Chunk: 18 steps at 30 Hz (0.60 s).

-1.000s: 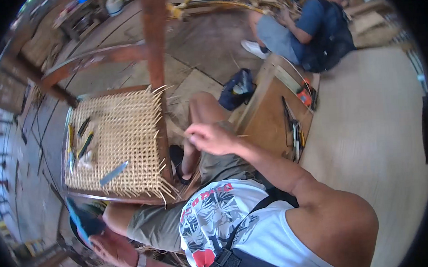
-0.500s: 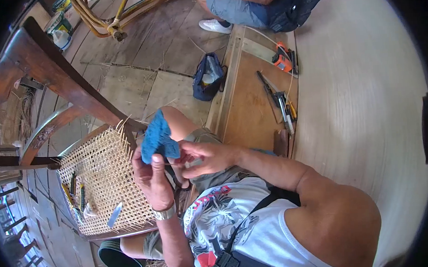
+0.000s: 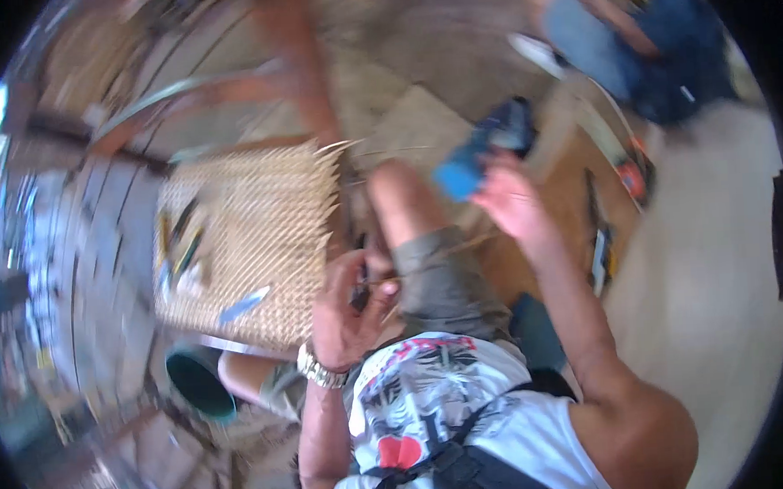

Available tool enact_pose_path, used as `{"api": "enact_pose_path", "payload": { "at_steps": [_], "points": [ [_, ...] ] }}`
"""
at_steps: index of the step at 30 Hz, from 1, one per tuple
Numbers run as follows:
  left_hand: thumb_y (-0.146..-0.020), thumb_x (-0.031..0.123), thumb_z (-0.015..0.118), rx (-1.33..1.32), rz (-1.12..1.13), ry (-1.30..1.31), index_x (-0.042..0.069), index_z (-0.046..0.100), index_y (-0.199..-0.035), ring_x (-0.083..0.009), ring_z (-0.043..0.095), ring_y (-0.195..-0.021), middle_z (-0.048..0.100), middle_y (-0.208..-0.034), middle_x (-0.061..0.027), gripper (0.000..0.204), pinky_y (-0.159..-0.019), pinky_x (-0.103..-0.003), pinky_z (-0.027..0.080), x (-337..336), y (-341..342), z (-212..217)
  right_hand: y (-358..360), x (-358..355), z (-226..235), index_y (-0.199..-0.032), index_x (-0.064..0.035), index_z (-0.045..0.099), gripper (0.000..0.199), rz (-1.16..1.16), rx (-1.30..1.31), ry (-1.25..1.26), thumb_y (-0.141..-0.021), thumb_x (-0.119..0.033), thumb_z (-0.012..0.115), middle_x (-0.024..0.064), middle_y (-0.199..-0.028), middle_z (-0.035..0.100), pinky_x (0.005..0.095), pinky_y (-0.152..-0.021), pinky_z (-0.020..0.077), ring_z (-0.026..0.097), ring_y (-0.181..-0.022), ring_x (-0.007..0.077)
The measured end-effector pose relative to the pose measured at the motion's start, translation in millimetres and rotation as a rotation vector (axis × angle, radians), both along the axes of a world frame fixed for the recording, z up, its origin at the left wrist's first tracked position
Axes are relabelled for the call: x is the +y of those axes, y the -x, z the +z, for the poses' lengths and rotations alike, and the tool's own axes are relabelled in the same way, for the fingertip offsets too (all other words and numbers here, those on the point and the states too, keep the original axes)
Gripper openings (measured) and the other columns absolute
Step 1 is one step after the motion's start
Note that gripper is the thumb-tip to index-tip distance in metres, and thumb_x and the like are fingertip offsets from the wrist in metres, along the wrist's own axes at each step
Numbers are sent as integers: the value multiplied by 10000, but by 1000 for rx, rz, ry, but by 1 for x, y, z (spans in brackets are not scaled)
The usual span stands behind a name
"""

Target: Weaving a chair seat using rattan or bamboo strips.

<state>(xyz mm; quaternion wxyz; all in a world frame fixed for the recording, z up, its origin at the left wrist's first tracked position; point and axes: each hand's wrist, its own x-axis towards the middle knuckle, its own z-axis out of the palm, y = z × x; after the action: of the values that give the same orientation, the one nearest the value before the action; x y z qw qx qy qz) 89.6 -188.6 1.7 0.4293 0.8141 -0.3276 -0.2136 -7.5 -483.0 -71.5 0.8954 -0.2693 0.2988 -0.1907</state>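
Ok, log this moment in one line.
right hand: holds blue cloth | left hand: beside woven seat | blade: on seat

One blue cloth (image 3: 459, 177), one woven seat (image 3: 271, 220), one wristwatch (image 3: 320, 369), one co-worker (image 3: 678, 57)

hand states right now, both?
Left hand: loosely curled beside the woven seat; too blurred to tell whether it holds anything.
Right hand: closed on the blue cloth.
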Motion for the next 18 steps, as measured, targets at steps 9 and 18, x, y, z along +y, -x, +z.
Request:
{"api": "enact_pose_path", "payload": {
  "at_steps": [9,18],
  "points": [
    [-920,476,719,787,201,555,-24,393,-1469,-107,560,-907,606,-1212,-92,811,-689,-249,457,40,26,2,-33,104,81,-1248,-35,548,394,818,-122,758,-898,-52,729,6,-1109,601,265,-929,479,564,-1050,81],
    [-1018,246,629,752,601,778,-14,549,-1299,-127,626,-1014,652,-1137,-63,391,-891,-289,531,86,7,11,-55,181,92,-1335,-11,484,401,1052,-113,967,-1011,-194,632,60,-1047,648,283,-749,545,648,-858,127]
  ]
}}
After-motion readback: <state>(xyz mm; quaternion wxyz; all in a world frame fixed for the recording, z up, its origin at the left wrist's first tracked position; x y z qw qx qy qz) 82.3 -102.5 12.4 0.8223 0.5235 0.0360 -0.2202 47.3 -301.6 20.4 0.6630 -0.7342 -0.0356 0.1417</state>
